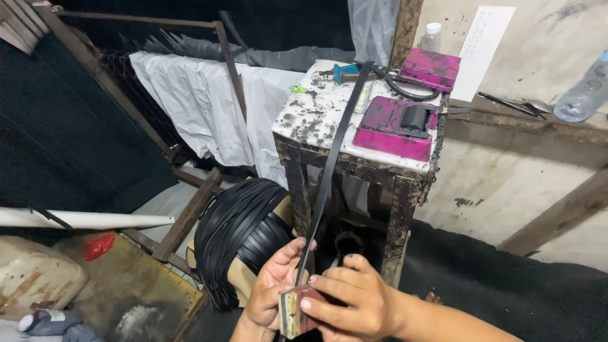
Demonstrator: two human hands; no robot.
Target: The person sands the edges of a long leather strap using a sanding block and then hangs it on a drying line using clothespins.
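Black strap [329, 171] runs taut from our hands at six o'clock up to the stained white surface [316, 114] at twelve. Our left hand [272, 288] pinches it; our right hand [351, 301] grips a small block [292, 311] against it. Magenta pads [392, 130] sit on the surface; a strap coil [237, 231] lies at seven; rough plaster walls at two.

A small worktop [316, 117] stands ahead, against the wall. On it, two boxes [396, 126] lie to the right, one behind the other, with a handled tool [345, 73] at the back left and a bottle [430, 37] behind. A strap [332, 158] runs from the worktop down to both hands [316, 297] in front, which pinch a small block [292, 310]. A coil of straps [237, 231] sits left of the hands, below the worktop.
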